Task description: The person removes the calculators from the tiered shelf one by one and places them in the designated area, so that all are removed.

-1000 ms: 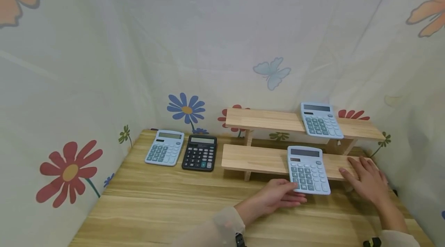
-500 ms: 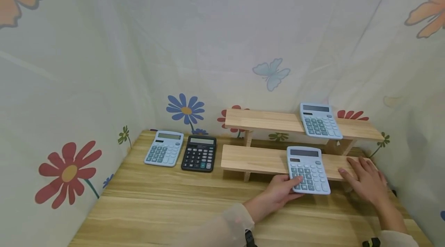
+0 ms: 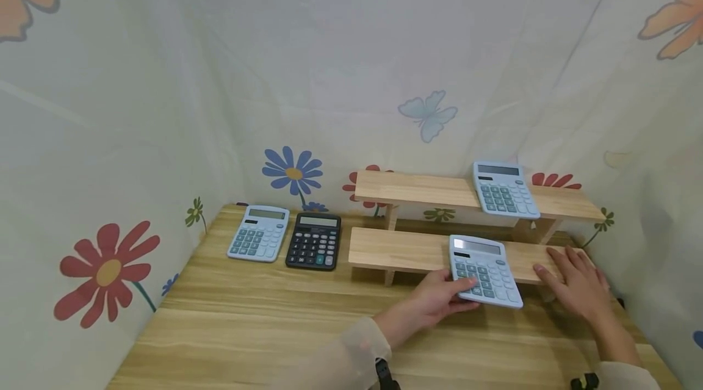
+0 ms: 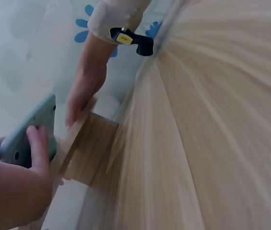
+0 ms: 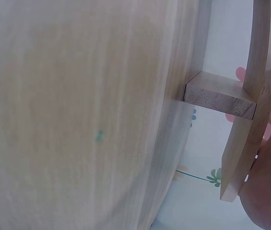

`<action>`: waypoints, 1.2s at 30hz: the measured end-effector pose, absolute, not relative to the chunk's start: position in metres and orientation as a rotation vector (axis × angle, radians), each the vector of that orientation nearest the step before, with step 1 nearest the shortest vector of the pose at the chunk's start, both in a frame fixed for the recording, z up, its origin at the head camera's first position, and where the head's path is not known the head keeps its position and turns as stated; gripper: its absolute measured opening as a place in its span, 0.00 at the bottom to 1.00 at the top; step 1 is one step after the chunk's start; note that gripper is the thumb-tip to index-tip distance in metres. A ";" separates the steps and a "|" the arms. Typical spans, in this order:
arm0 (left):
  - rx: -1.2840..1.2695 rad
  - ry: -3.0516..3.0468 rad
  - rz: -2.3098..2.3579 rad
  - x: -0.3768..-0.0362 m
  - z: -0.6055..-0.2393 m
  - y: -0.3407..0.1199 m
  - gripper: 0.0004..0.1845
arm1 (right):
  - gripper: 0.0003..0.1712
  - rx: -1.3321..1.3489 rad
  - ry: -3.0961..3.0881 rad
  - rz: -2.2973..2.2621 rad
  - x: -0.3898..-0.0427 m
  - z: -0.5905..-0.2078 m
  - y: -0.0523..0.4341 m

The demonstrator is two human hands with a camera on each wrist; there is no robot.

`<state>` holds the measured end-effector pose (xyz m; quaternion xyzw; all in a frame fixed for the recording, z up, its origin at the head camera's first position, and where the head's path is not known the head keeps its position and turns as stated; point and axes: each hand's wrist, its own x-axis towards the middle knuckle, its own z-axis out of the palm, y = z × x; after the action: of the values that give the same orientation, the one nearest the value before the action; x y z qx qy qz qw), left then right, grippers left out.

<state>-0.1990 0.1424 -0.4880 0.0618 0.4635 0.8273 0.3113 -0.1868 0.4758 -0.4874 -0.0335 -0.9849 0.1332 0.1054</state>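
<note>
My left hand (image 3: 434, 303) pinches the lower left corner of a light blue calculator (image 3: 483, 268), thumb on the keys and fingers underneath. The calculator lies tilted over the front edge of the lower wooden shelf (image 3: 401, 249). From below, the left wrist view shows the calculator's back (image 4: 32, 129) with a finger against it. At the shelf's right end my right hand (image 3: 576, 283) rests on the board with its fingers spread out. A second light blue calculator (image 3: 505, 191) leans on the upper shelf (image 3: 417, 188) behind.
To the left on the wooden table (image 3: 247, 310) lie another light blue calculator (image 3: 259, 233) and a black calculator (image 3: 314, 241), side by side. A flowered curtain (image 3: 329, 72) encloses the back and sides. A short leg (image 5: 219, 95) holds up the shelf.
My left thumb has moved from the calculator's edge onto its keys. The calculator's top has shifted slightly left and its tilt has changed. My right hand stays put.
</note>
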 end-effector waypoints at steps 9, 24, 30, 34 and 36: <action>0.432 1.300 2.102 -0.207 -0.471 0.108 0.19 | 0.47 -0.102 -2.902 0.388 -0.187 -0.487 0.478; 0.613 1.577 1.944 -0.225 -0.448 0.026 0.26 | 0.46 -0.079 -2.910 0.408 -0.185 -0.485 0.479; 0.487 1.737 1.921 -0.237 -0.458 -0.004 0.27 | 0.46 -0.071 -2.920 0.408 -0.186 -0.487 0.480; 0.460 1.787 1.892 -0.240 -0.465 -0.026 0.27 | 0.47 -0.081 -2.933 0.409 -0.186 -0.487 0.480; 0.457 1.802 1.884 -0.241 -0.468 -0.037 0.27 | 0.47 -0.080 -2.935 0.410 -0.187 -0.486 0.480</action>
<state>-0.2408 -0.0372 -0.4678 0.1674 0.6601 0.6901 0.2450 -0.1874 0.4797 -0.4856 -0.0267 -0.9862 0.1378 0.0882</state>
